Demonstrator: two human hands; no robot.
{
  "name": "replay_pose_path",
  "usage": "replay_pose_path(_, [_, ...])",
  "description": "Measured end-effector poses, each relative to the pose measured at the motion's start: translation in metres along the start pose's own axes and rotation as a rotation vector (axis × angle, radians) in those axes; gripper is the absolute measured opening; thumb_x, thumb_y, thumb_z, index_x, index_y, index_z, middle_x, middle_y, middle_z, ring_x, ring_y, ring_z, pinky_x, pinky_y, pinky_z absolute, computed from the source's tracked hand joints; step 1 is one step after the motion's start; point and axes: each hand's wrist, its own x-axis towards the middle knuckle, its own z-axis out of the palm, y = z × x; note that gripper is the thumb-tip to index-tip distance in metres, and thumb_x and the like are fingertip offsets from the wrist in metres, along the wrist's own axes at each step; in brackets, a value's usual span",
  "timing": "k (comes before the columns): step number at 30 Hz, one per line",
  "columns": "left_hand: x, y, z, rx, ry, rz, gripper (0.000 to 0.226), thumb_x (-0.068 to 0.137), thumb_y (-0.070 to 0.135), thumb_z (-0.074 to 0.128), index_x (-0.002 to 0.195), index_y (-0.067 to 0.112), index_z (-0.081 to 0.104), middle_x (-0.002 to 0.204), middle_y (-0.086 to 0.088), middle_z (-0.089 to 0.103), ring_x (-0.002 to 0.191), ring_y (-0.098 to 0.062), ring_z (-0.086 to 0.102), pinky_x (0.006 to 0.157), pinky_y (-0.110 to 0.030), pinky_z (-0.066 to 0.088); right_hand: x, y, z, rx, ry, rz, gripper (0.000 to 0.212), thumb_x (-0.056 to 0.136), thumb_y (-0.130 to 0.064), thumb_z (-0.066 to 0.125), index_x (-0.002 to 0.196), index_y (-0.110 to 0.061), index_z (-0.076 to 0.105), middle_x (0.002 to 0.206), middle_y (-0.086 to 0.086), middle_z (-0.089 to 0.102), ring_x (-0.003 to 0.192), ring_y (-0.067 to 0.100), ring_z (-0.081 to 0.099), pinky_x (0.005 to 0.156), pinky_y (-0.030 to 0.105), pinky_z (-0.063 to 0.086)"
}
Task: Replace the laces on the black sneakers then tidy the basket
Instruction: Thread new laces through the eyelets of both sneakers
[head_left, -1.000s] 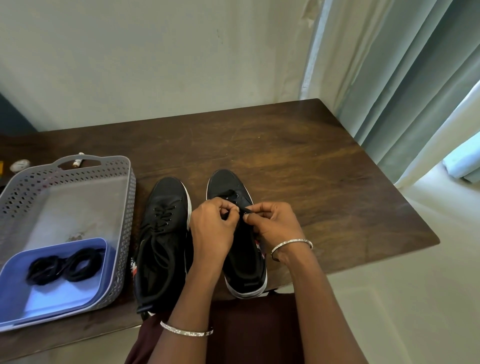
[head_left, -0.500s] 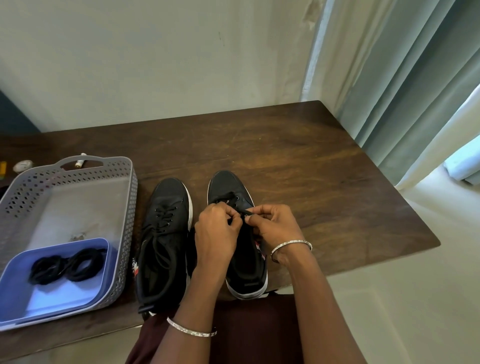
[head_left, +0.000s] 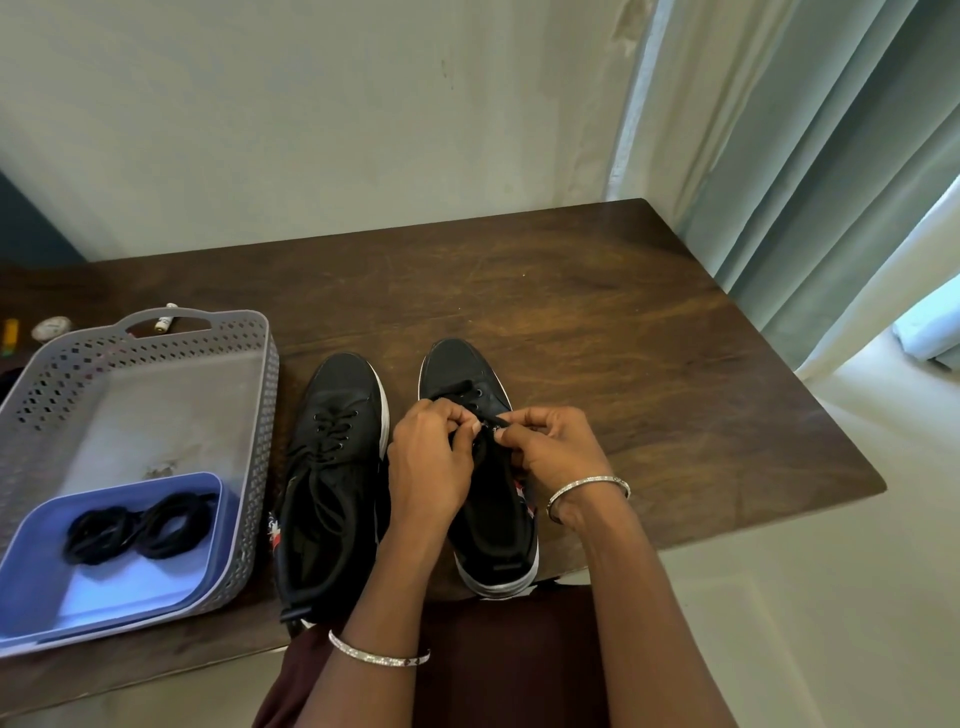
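- Black sneakers stand side by side, toes pointing away from the person, near the front edge of the dark wooden table (head_left: 623, 353), their heels at that edge
- The left sneaker (head_left: 332, 457) is laced, with loose ends trailing back over its opening
- The right sneaker (head_left: 493, 530) has a black lace (head_left: 462, 388) only at its front eyelets
- The left hand (head_left: 431, 467) hovers over the right sneaker's tongue, fingers curled, pinching the lace
- The right hand (head_left: 550, 447) meets it from the other side, thumb and forefinger nipping the same lace; the fingertips of both hands nearly touch
- Each wrist wears a thin silver bangle (head_left: 587, 486)
- A grey perforated basket (head_left: 270, 415) sits just beside the left sneaker, on its outer side
- Inside the basket's near end lies a blue tray (head_left: 31, 582) holding coiled black laces (head_left: 140, 530)
- A small white cylinder (head_left: 165, 322) lies on the table behind the basket's handle
- A pale green curtain (head_left: 831, 182) hangs past the table's right end
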Motion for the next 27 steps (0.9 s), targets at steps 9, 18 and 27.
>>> replay_pose_path(9, [0.004, -0.001, 0.001, -0.041, -0.043, 0.001, 0.006, 0.087, 0.021, 0.073, 0.083, 0.025, 0.071, 0.089, 0.009, 0.064, 0.082, -0.011, 0.059, 0.072, -0.035, 0.05, 0.001, -0.001, -0.001, -0.046, -0.044, 0.01, 0.016, 0.088, -0.005, 0.065, 0.086, -0.014, 0.078, 0.076, 0.014, 0.067, 0.07, 0.023, 0.059, 0.064, 0.032, 0.05])
replay_pose_path(18, [0.0, 0.005, 0.0, -0.147, 0.018, -0.161, 0.007, 0.084, 0.026, 0.077, 0.079, 0.03, 0.075, 0.079, 0.015, 0.07, 0.082, -0.008, 0.067, 0.073, -0.029, 0.053, 0.004, 0.0, 0.003, 0.001, -0.014, 0.011, 0.035, 0.099, -0.027, 0.06, 0.087, 0.003, 0.07, 0.07, 0.009, 0.063, 0.059, 0.015, 0.057, 0.055, 0.025, 0.047])
replay_pose_path(27, [-0.002, 0.01, -0.004, -0.148, 0.048, -0.219, 0.008, 0.079, 0.032, 0.082, 0.081, 0.032, 0.074, 0.076, 0.014, 0.07, 0.077, -0.005, 0.067, 0.066, -0.027, 0.053, 0.01, 0.004, 0.011, -0.12, 0.048, -0.032, 0.016, 0.094, -0.014, 0.067, 0.081, -0.017, 0.076, 0.068, 0.003, 0.068, 0.048, 0.004, 0.054, 0.05, 0.025, 0.043])
